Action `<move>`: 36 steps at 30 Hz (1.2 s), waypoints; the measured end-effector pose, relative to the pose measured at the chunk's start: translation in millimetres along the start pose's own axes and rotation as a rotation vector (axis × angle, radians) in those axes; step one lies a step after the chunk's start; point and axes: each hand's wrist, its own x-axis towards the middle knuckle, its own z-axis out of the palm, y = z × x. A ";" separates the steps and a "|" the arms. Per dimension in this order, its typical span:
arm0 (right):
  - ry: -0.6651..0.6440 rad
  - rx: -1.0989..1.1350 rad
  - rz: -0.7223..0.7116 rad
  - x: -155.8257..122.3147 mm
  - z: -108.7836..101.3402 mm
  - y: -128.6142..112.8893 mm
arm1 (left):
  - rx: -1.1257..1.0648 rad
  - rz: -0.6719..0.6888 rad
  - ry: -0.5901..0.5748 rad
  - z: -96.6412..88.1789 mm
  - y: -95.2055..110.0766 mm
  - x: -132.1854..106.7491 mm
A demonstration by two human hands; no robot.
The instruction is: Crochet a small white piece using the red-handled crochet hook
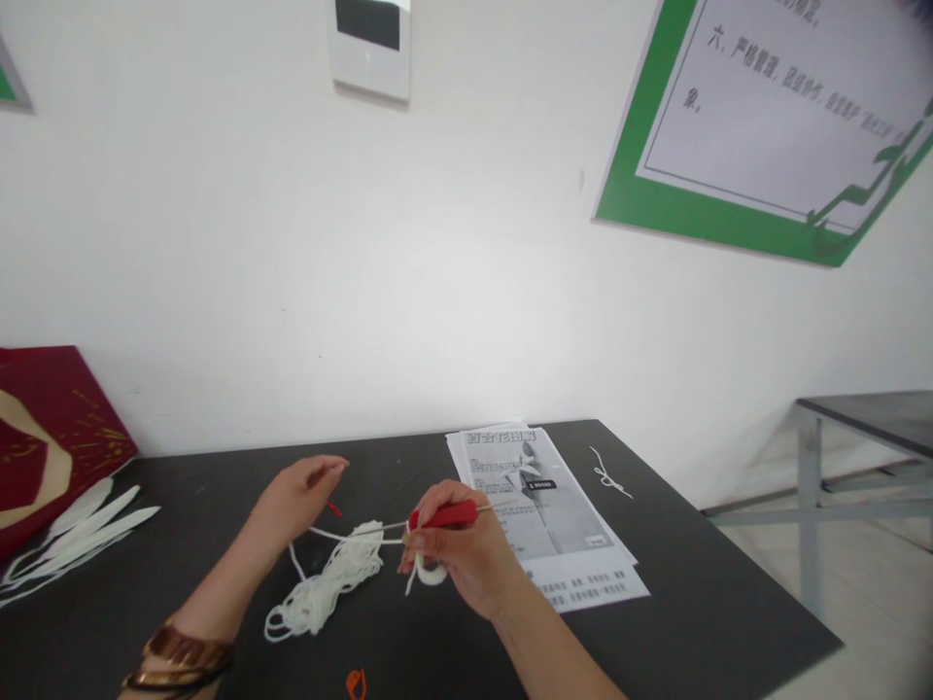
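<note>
My right hand [466, 559] is closed around a red-handled crochet hook [446, 515] and also pinches a small white crocheted piece [431, 572] under the fingers. A white strand runs from the hook leftward to my left hand [297, 496], whose fingers are curled and hold the strand taut above the table. Between the hands lies a loose pile of white yarn [328, 581] on the black table [700, 603]. A small red thing [333, 508] shows just under my left fingers.
Printed instruction sheets [561, 525] lie right of my right hand, with a knotted white yarn scrap [609, 475] beyond. White petal shapes [80, 533] and a red bag [44, 428] sit at the left. An orange clip [355, 682] lies near the front edge. A grey table [867, 413] stands at the right.
</note>
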 end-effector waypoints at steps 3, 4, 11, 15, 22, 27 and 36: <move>-0.015 -0.027 -0.001 -1.2 -0.6 2.7 | 0.042 0.081 -0.075 34.1 7.4 -21.0; -0.016 -0.030 -0.002 -1.1 -0.9 3.0 | 0.053 0.086 -0.120 42.8 10.7 -28.4; -0.020 0.051 0.036 1.7 -2.7 -7.7 | 0.071 0.049 0.005 1.8 24.4 -20.1; -0.019 0.086 0.046 0.9 -2.4 -12.6 | -0.027 0.049 0.123 -15.7 21.8 -5.7; 0.034 0.011 -0.011 -0.3 1.8 -13.3 | -0.538 -0.216 -0.452 69.6 22.3 -56.1; 0.109 0.019 -0.087 2.7 -0.6 -12.2 | -0.904 -0.404 -0.547 78.8 17.8 -60.9; 0.192 0.074 -0.162 6.4 -0.8 -6.7 | -0.991 -0.497 -0.494 61.6 13.5 -50.0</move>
